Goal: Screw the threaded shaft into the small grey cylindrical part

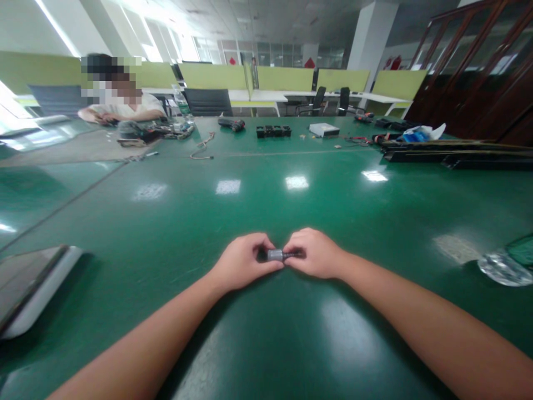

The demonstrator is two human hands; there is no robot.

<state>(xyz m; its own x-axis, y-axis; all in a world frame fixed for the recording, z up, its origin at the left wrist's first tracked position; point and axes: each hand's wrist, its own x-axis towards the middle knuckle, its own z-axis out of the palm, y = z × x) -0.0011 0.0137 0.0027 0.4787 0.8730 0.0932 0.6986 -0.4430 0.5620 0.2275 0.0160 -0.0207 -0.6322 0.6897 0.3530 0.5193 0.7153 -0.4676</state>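
Note:
Near the middle of the green table, a small grey cylindrical part (275, 255) with a thin, dark, ridged shaft lies between my two hands. The thumb and fingers of my left hand (241, 262) are closed around its grey body. On the other side, my right hand (317, 254) pinches the dark shaft (292, 254) between thumb and fingertips. My fingertips nearly meet over the part, which is held roughly level. Its left end is partly hidden inside my left hand, and its exact kind is too small to make out.
A flat tablet-like device (39, 283) lies at left, a clear bottle (506, 266) at right. Across the table (266, 194) are black blocks (273, 131), a white box (323, 130), a cable (202, 147) and long dark strips (453, 153). Another person (125, 108) sits far left.

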